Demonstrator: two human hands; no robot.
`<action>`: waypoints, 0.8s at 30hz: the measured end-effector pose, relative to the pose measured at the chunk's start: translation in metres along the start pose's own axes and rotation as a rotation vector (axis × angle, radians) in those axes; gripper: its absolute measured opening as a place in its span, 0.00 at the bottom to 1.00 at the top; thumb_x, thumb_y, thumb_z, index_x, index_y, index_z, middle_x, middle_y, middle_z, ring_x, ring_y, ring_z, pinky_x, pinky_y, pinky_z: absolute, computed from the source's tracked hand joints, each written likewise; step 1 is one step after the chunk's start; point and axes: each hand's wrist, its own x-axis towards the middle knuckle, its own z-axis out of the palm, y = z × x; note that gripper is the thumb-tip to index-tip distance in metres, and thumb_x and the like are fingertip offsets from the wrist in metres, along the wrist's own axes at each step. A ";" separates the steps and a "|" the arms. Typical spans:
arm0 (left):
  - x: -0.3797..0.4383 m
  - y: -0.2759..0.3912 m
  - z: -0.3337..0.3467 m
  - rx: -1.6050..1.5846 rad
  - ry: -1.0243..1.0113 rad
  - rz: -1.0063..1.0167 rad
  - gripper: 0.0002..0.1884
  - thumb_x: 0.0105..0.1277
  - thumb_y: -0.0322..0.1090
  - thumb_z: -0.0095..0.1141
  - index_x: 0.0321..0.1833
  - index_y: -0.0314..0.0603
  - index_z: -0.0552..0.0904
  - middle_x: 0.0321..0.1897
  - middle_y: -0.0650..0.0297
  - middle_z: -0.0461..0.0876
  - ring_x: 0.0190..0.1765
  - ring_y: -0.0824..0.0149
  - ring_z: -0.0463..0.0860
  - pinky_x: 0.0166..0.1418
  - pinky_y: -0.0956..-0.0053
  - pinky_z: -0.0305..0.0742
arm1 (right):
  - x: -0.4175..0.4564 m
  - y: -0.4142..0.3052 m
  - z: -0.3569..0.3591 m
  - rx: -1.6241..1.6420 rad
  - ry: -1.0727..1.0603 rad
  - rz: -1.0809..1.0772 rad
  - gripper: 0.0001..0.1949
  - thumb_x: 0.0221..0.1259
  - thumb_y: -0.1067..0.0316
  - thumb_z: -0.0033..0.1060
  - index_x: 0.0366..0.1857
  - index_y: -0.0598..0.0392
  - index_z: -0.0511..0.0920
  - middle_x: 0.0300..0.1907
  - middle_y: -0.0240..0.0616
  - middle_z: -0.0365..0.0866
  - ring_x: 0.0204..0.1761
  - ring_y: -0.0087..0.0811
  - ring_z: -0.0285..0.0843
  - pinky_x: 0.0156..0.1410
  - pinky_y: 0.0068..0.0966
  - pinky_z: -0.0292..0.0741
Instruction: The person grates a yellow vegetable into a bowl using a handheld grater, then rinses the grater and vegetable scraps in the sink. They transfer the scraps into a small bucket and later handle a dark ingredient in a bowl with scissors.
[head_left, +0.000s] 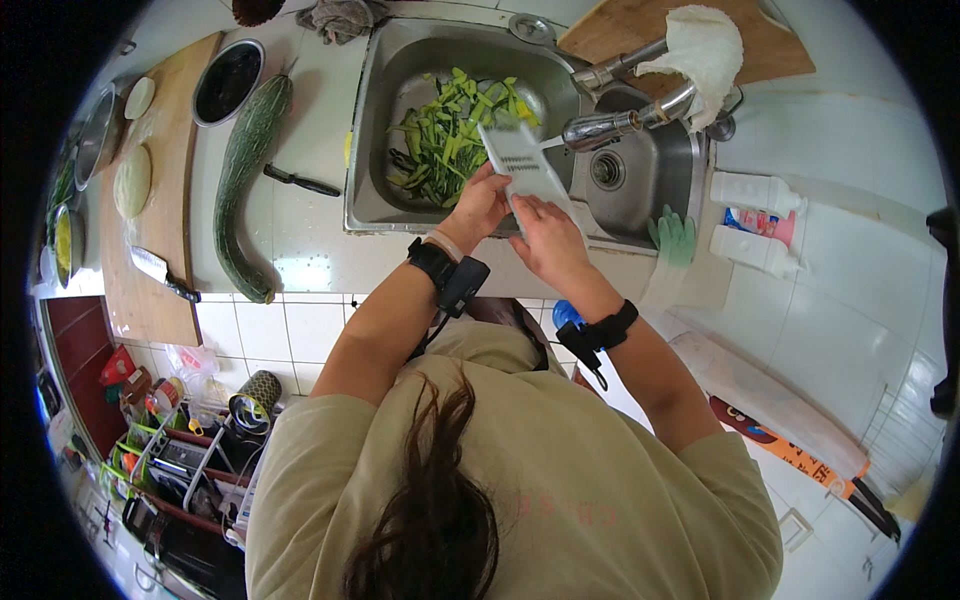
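Note:
A white flat grater (529, 161) with rows of small blades is held at a slant over the front of the steel sink (363, 150). My left hand (480, 202) grips its left edge, thumb on the face. Across the lower part of the grater lie the fingers of my right hand (551, 232), which holds it near the bottom end. From the faucet (600, 131) a stream of water reaches the grater's right edge. Beyond the hands, a heap of green peelings (442, 146) lies in the large basin, partly hidden by the grater.
Left of the sink lie a black-handled peeler or knife (301, 180) and a long green gourd (244, 180), below a dark-filled bowl (229, 81). A wooden board (169, 225) carries dough (133, 182) and a kitchen knife (161, 270). A green glove (672, 236) hangs over the right rim.

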 end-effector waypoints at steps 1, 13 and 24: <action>0.000 -0.002 0.002 -0.022 -0.024 0.064 0.19 0.68 0.28 0.42 0.62 0.38 0.68 0.56 0.55 0.75 0.56 0.53 0.77 0.61 0.56 0.74 | -0.001 0.003 0.000 0.044 0.005 0.003 0.29 0.53 0.65 0.63 0.60 0.61 0.68 0.56 0.54 0.73 0.58 0.52 0.71 0.64 0.41 0.69; 0.038 0.018 0.026 0.025 -0.088 0.060 0.22 0.67 0.25 0.36 0.65 0.37 0.66 0.57 0.59 0.74 0.59 0.60 0.75 0.66 0.63 0.70 | 0.015 0.104 0.003 1.092 0.236 0.712 0.31 0.63 0.55 0.61 0.65 0.62 0.64 0.44 0.44 0.81 0.34 0.35 0.83 0.39 0.29 0.78; 0.042 0.009 0.023 0.123 0.129 0.027 0.15 0.64 0.26 0.52 0.54 0.35 0.72 0.45 0.57 0.79 0.45 0.58 0.81 0.52 0.59 0.79 | 0.006 0.063 0.012 0.730 0.385 0.496 0.21 0.66 0.63 0.57 0.61 0.56 0.71 0.25 0.38 0.80 0.17 0.26 0.79 0.23 0.23 0.73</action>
